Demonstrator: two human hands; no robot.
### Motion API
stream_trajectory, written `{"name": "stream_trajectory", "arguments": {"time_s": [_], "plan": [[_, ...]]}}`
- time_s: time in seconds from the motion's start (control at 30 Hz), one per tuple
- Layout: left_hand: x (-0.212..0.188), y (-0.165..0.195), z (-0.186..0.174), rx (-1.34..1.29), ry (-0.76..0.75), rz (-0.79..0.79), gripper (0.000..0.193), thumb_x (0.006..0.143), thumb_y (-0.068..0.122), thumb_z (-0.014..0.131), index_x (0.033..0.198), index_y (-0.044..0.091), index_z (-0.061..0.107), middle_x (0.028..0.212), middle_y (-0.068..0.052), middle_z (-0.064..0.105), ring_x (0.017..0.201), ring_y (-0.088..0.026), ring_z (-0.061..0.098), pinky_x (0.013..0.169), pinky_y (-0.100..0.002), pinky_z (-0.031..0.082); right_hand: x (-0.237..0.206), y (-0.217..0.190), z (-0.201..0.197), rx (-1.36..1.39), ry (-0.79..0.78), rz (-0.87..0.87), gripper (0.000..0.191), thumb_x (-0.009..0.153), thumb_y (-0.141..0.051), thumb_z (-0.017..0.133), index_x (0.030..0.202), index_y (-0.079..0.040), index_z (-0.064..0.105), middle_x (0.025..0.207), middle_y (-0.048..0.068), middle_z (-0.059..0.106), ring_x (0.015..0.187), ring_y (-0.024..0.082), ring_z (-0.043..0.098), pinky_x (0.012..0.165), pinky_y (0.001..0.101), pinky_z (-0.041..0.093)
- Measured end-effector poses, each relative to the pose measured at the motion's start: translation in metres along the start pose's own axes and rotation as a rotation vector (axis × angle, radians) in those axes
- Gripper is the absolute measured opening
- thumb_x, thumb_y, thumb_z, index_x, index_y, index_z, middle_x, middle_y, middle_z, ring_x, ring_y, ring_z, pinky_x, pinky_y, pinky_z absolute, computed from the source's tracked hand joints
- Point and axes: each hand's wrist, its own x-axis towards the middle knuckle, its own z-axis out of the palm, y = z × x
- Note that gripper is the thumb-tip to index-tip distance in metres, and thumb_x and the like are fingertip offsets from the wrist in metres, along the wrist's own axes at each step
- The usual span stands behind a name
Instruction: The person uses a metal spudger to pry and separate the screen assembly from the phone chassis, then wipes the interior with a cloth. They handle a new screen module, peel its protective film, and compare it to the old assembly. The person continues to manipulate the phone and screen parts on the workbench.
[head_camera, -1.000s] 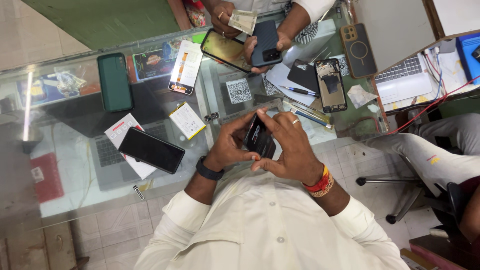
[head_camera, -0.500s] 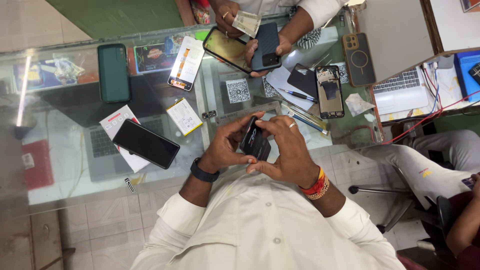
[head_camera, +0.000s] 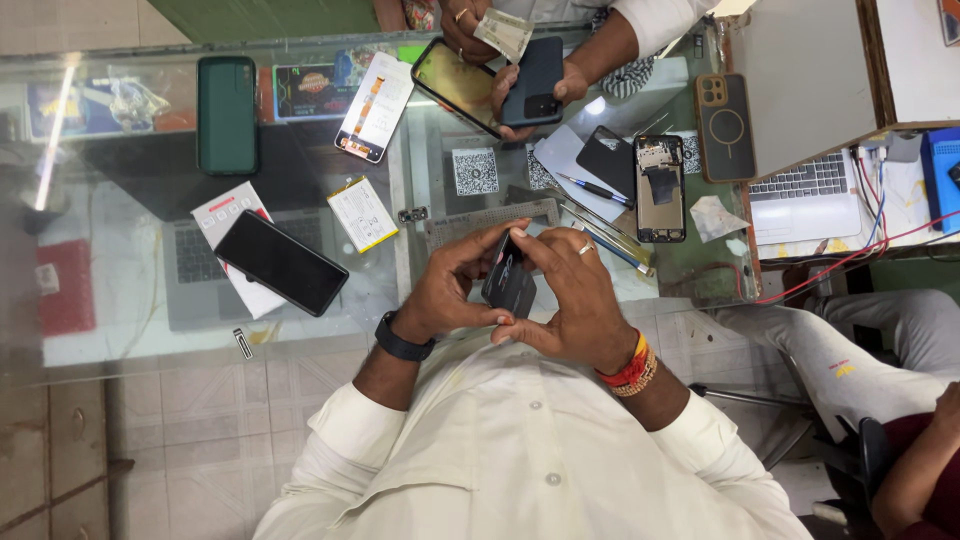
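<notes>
- Both hands were wrapped round a small dark phone (head_camera: 508, 283), held up off the glass counter (head_camera: 330, 300) close to the person's chest; left hand (head_camera: 455, 290) gripped its left edge with thumb and curled fingers, right hand (head_camera: 570, 300) clamped the other side with the index finger hooked over the top
- So neither hand was free, both were closed on that phone, and it looked like they were working at its back or edge, though the exact spot was hidden by fingers
- Best bet for this kind of step: keep the left hand as the steady clamp and let only the right fingertips do the prying, with gentle even pressure so nothing cracks
- Just beyond the grip sat a grey mat (head_camera: 490, 222) with tools (head_camera: 600, 235), and further out an opened phone (head_camera: 660, 188), so it was worth keeping elbows in
- Well left of the grip lay a black phone (head_camera: 280, 262) on a white box (head_camera: 232, 225), out of the way
- Another person's hands (head_camera: 520, 75) across the counter held two more phones, nowhere near the grip
</notes>
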Motion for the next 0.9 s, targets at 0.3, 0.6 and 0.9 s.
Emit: {"name": "stream_trajectory", "arguments": {"time_s": [0.3, 0.6, 0.9], "plan": [[-0.007, -0.001, 0.011, -0.299, 0.257, 0.206, 0.098, 0.081, 0.020, 0.094, 0.158, -0.002, 0.037, 0.133, -0.015, 0.065, 0.130, -0.030, 0.065, 0.117, -0.045, 0.054, -0.015, -0.022, -0.062, 0.406, -0.032, -0.064, 0.075, 0.089, -0.055, 0.076, 0.141, -0.005, 0.054, 0.130, 0.017, 0.060, 0.116, 0.033, 0.061, 0.099, 0.0454, 0.051], [-0.036, 0.010, -0.003, -0.441, 0.547, 0.404, 0.097, 0.082, 0.023, 0.095, 0.157, 0.000, 0.038, 0.128, -0.018, 0.065, 0.120, -0.034, 0.065, 0.110, -0.052, 0.055, -0.046, -0.033, -0.108, 1.627, -0.665, -0.322, 0.062, 0.113, -0.049, 0.028, 0.137, 0.005, 0.046, 0.144, 0.033, 0.043, 0.137, 0.072, 0.042, 0.110, 0.0844, 0.040], [-0.043, 0.043, -0.034, -0.325, 0.477, 0.367, 0.099, 0.082, 0.027, 0.095, 0.157, -0.001, 0.038, 0.123, -0.018, 0.065, 0.119, -0.034, 0.066, 0.110, -0.050, 0.053, -0.045, -0.064, -0.102, 1.309, -0.506, -0.149, 0.047, 0.116, -0.047, 0.028, 0.133, -0.011, 0.052, 0.139, 0.033, 0.059, 0.122, 0.054, 0.065, 0.107, 0.0792, 0.038]]}}
